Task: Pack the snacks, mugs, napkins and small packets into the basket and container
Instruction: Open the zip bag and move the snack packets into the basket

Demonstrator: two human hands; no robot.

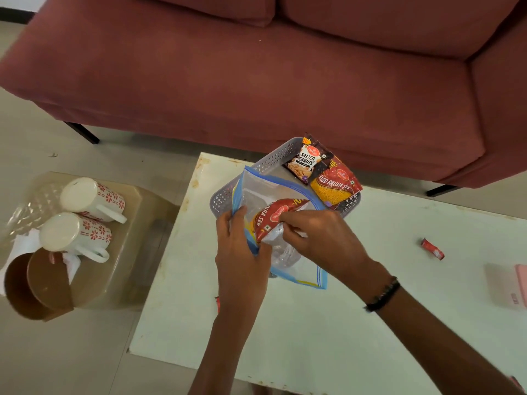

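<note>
A grey perforated basket (268,163) stands on the white table (328,323). A salted peanuts packet (306,161) and a red-yellow bhujia packet (336,183) lean in its far side. A clear zip bag with blue edges (288,269) lies over the basket's near rim. My left hand (241,252) grips the bag's open edge. My right hand (322,238) holds a red bhujia sev packet (271,220) at the bag's mouth. Two white mugs with red flowers (85,218) lie on their sides on a clear container (137,252) to the left.
A small red sachet (432,248) lies on the table at the right, and a pink box (510,286) sits at the right edge. A brown round tub (34,283) and white napkins (27,243) are beside the mugs. A maroon sofa (256,67) stands behind the table.
</note>
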